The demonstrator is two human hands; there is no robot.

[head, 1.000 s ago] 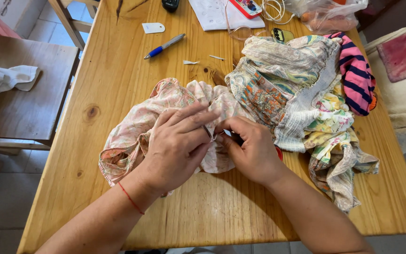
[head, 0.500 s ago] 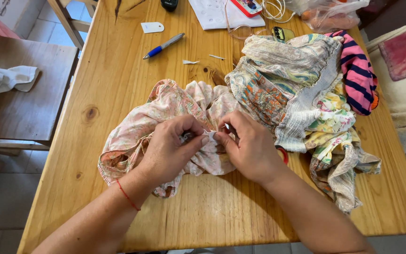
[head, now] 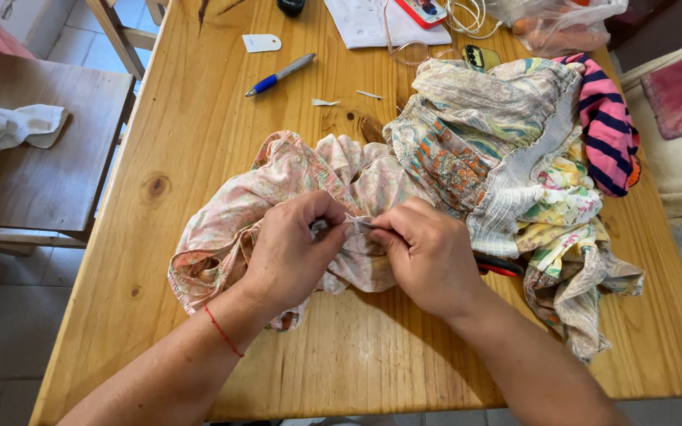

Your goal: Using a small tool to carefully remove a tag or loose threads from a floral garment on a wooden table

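At nine o'clock a wooden chair (head: 41, 173) with a white cloth (head: 17, 126) stands just beside the left edge of the pine table (head: 199, 134), whose bare wood runs open from that edge to the pale pink floral garment (head: 294, 177) bunched at centre. The left hand (head: 290, 252) and right hand (head: 428, 256) meet over it, fingertips of both pinching one small fold of it between them. At two o'clock a heap of patterned clothes (head: 507, 150) and a striped garment (head: 609, 126) reach toward the right edge, while a blue pen (head: 280, 75) lies at eleven on open tabletop.
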